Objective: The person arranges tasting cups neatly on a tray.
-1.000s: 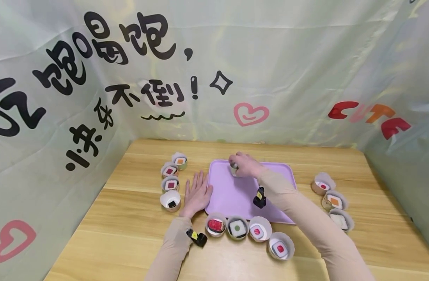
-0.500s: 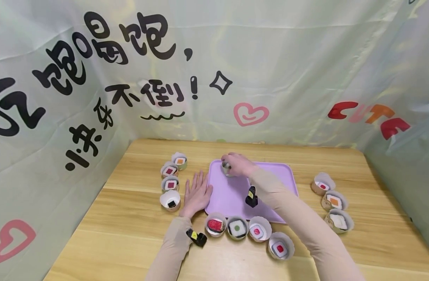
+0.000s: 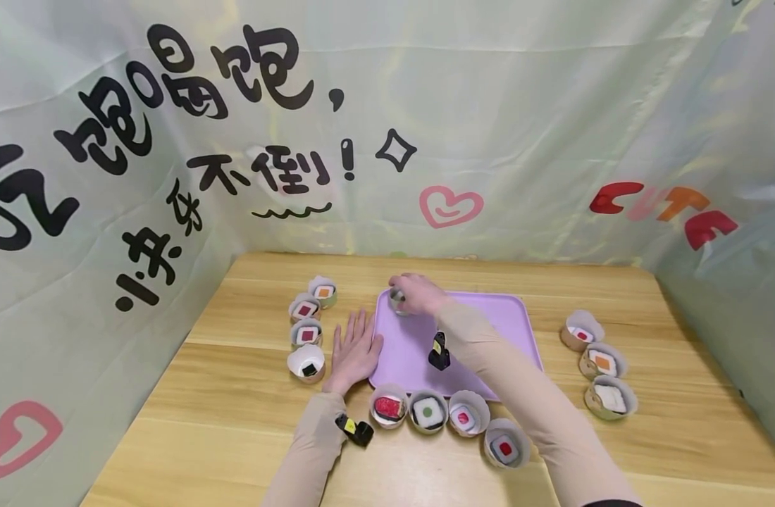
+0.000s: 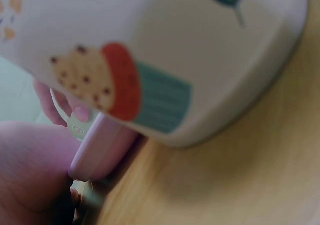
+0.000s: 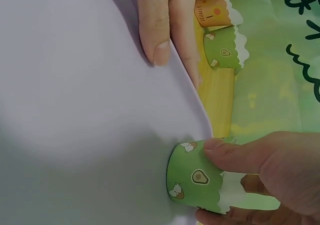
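At the far left corner of the lavender tray [image 3: 406, 359], my right hand [image 3: 418, 293] grips a small paper baking cup [image 3: 397, 303]. The right wrist view shows this cup as green [image 5: 195, 180], printed with avocados, with a wavy rim. Its base meets the tray and my thumb presses its side; its inside is hidden. My left hand [image 3: 354, 352] lies with fingers straight along the tray's left edge, thumb on the rim. Just left of it stands a paper cup [image 3: 307, 363] holding a small dark-topped piece.
Several paper cups holding toy sushi pieces line the left side, including an orange-topped one [image 3: 324, 291]. More stand along the tray's front, such as one with a red piece [image 3: 388, 406]. Three others, one white-topped [image 3: 611, 398], stand right. A printed cloth [image 3: 521, 127] encloses the table.
My right hand has slid leftward over the tray with the green cup, toward the far left corner. My left hand stays at the tray's left edge.
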Available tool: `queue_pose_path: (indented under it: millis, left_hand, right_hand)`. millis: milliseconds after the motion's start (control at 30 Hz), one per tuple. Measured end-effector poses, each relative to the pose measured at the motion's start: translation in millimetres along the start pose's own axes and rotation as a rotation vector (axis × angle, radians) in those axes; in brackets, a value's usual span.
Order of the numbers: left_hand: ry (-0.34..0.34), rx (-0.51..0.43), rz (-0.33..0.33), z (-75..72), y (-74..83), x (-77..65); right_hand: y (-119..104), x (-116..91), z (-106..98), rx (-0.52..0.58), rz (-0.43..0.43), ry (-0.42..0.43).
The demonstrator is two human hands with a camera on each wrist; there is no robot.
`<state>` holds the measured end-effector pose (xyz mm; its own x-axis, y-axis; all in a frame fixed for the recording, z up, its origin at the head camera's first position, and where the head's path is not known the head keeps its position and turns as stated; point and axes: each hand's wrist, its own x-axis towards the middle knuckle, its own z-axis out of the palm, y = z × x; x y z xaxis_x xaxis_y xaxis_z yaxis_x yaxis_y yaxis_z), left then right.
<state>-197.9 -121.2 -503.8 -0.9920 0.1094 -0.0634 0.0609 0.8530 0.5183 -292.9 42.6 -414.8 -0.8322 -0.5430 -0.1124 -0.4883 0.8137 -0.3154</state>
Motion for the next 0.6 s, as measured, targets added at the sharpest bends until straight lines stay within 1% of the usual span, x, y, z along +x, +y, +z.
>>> queue_pose_path:
  millis: [133,233,333,467,600]
  left_hand:
    - [0.000,0.007,-0.006,2.2,-1.5,0.8]
    - [0.009,-0.005,-0.001,2.1,-1.3,0.6]
    - [0.000,-0.003,-0.007,1.1,-0.4,0.1]
    - [-0.009,0.007,-0.014,0.6,0.3,-0.6]
    - [0.002,-0.011,-0.001,-0.9,0.8,-1.7]
  right_hand:
    - [-5,4,1,0.004,0.016,-0.001]
    - [-7,6,2,0.021,0.040,-0.003]
    - [-8,10,4,0.032,0.055,-0.002]
    - [-8,13,6,0.033,0.054,0.005]
    - [-10,15,7,0.031,0.058,0.005]
